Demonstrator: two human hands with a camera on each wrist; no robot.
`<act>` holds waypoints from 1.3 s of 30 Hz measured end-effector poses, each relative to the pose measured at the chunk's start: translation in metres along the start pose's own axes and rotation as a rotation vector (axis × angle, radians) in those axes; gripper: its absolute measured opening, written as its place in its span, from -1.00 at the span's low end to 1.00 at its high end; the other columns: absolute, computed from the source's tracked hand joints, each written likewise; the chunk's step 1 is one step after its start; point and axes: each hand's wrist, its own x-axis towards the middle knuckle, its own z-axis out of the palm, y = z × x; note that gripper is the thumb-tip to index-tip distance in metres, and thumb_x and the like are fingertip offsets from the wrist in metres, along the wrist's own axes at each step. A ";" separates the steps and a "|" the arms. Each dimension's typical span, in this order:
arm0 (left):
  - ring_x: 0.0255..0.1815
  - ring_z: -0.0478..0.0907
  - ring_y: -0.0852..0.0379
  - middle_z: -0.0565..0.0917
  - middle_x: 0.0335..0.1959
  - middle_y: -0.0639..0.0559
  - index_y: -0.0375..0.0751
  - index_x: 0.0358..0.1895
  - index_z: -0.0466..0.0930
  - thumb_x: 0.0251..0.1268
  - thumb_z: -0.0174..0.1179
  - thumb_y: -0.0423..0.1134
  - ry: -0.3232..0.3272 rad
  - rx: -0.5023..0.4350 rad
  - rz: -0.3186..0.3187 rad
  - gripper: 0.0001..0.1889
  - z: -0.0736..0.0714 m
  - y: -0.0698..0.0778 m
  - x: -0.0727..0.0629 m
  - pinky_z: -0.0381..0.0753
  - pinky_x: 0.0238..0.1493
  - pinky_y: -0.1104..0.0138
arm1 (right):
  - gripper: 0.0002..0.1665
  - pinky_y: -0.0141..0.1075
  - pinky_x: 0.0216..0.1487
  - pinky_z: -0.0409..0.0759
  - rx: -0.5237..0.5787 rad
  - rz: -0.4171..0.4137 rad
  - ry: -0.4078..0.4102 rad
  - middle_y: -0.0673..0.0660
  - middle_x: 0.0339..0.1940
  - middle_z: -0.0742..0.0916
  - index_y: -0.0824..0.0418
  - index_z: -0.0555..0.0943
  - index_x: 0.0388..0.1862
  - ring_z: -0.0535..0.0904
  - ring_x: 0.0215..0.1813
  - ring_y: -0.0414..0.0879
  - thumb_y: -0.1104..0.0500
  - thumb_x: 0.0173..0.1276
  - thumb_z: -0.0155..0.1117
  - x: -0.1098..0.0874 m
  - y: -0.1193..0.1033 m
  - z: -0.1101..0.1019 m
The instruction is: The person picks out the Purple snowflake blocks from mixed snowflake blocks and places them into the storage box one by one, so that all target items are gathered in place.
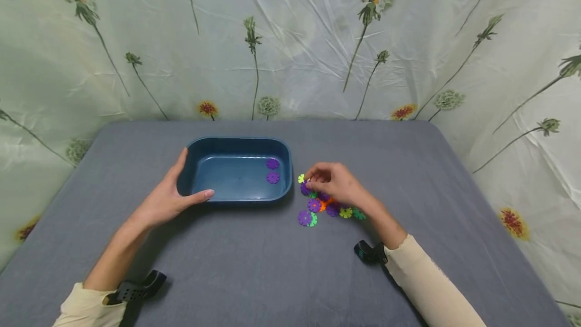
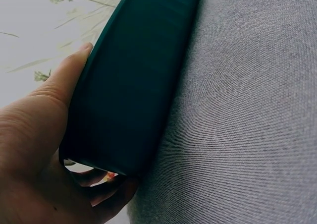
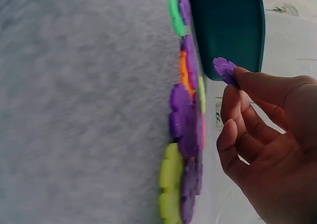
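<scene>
My left hand (image 1: 164, 202) grips the left end of a blue rectangular plastic tub (image 1: 245, 200). In the left wrist view its thumb lies along the tub's rim and the other fingers curl around the end wall. Two purple notched discs (image 1: 273, 178) lie inside the tub near its right end. Between thumb and forefinger, my right hand (image 1: 338, 184) pinches a purple interlocking disc (image 3: 224, 68). That hand is just right of the tub, over a loose pile of similar discs, and covers part of the pile in the head view.
The pile holds several purple, green, orange and yellow discs, among them a purple one (image 1: 304, 218) at its near edge and a yellow-green one (image 1: 346, 212). A grey cloth (image 1: 254, 266) covers the table. Behind it hangs a flower-print curtain (image 1: 299, 64).
</scene>
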 end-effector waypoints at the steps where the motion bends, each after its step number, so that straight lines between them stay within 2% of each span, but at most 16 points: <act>1: 0.72 -0.25 -0.49 -0.40 0.75 -0.23 0.19 0.67 -0.64 0.28 0.41 0.21 -0.003 0.000 0.003 0.34 0.000 0.000 0.000 0.05 0.46 -0.51 | -0.89 -0.34 -0.13 0.66 0.006 -0.002 0.002 0.08 -0.22 0.78 0.14 0.75 -0.09 0.64 -0.21 -0.11 0.19 0.45 0.41 0.001 -0.001 0.000; 12: 0.71 -0.24 -0.52 -0.37 0.74 -0.32 0.16 0.68 -0.65 0.26 0.42 0.21 -0.003 0.008 0.007 0.36 0.004 -0.001 0.002 0.05 0.45 -0.52 | -0.87 -0.32 -0.20 0.67 0.138 -0.018 0.068 0.14 -0.20 0.79 0.16 0.75 -0.05 0.68 -0.22 -0.07 0.21 0.47 0.38 0.006 -0.007 -0.005; 17: 0.70 -0.23 -0.54 -0.36 0.74 -0.35 0.16 0.68 -0.65 0.24 0.43 0.21 -0.003 0.013 0.010 0.37 0.005 0.000 0.002 0.06 0.46 -0.51 | -0.82 -0.31 -0.17 0.69 0.195 -0.054 0.112 0.18 -0.16 0.79 0.19 0.75 -0.01 0.71 -0.18 -0.01 0.20 0.47 0.39 0.008 -0.015 -0.007; 20: 0.70 -0.24 -0.55 -0.37 0.73 -0.36 0.17 0.67 -0.67 0.25 0.42 0.22 -0.009 0.020 0.007 0.37 0.003 -0.002 0.002 0.07 0.44 -0.52 | -0.81 -0.32 -0.14 0.70 0.217 -0.076 0.116 0.18 -0.13 0.79 0.19 0.75 0.00 0.71 -0.14 0.06 0.19 0.47 0.40 0.011 -0.023 -0.006; 24: 0.69 -0.26 -0.56 -0.39 0.73 -0.37 0.15 0.66 -0.69 0.26 0.41 0.22 -0.020 0.034 0.003 0.37 0.002 -0.004 0.001 0.07 0.41 -0.54 | -0.82 -0.26 -0.13 0.70 0.237 -0.089 0.084 0.16 -0.13 0.79 0.16 0.75 0.00 0.72 -0.12 0.13 0.18 0.47 0.39 0.015 -0.030 0.000; 31: 0.68 -0.22 -0.58 -0.35 0.72 -0.41 0.17 0.67 -0.68 0.23 0.41 0.26 -0.013 0.048 -0.013 0.38 0.005 0.000 0.001 0.07 0.41 -0.55 | -0.84 -0.30 -0.09 0.66 0.203 -0.080 0.070 0.07 -0.14 0.82 0.09 0.77 -0.03 0.70 -0.14 -0.11 0.14 0.46 0.41 0.020 -0.034 0.012; 39: 0.68 -0.23 -0.59 -0.39 0.72 -0.41 0.13 0.66 -0.70 0.24 0.39 0.28 -0.014 0.063 -0.013 0.38 0.001 -0.002 0.001 0.07 0.40 -0.55 | -0.89 -0.32 -0.23 0.60 0.183 -0.122 0.039 0.00 -0.22 0.82 0.03 0.80 -0.10 0.69 -0.21 -0.11 0.13 0.44 0.43 0.027 -0.036 0.017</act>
